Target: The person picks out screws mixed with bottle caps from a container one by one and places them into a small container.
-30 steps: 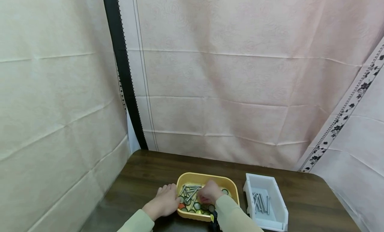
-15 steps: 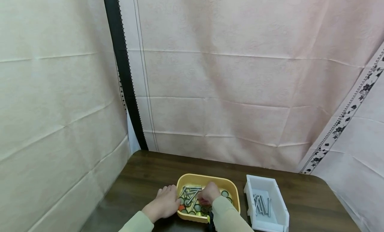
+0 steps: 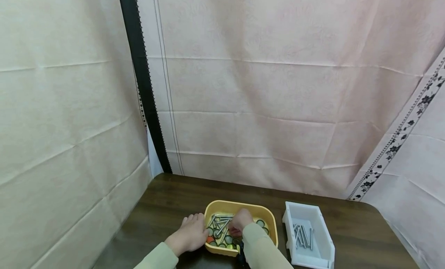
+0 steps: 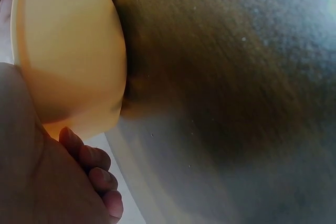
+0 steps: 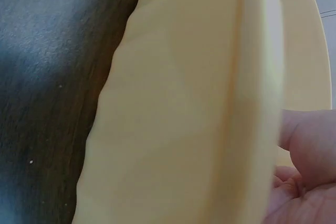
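A yellow plastic basin (image 3: 267,214) sits on the dark wooden table, holding silver bolts (image 3: 222,216) and small round discs (image 3: 228,239) that look like bottle caps. Beside its left wall lies my left hand (image 3: 191,233), fingers relaxed outside and the thumb side touching the rim. In the left wrist view, those fingers (image 4: 93,157) appear beyond the yellow wall. My right hand (image 3: 241,221) reaches down into the basin next to the bolts, fingers curled inward. Its fingertips are hidden, and the right wrist view shows only part of it behind the rim, so whether it pinches anything cannot be told.
To the right stands a white open-topped bin (image 3: 325,238) with several silver bolts (image 3: 303,235) inside. Pale cloth (image 3: 260,106) hangs behind the table (image 3: 187,188) and along its sides. A black strap or cable (image 3: 241,257) hangs under the right wrist.
Within the basin my right hand has shifted slightly left, and its forearm has swung left too. My left hand stays at the basin's left side.
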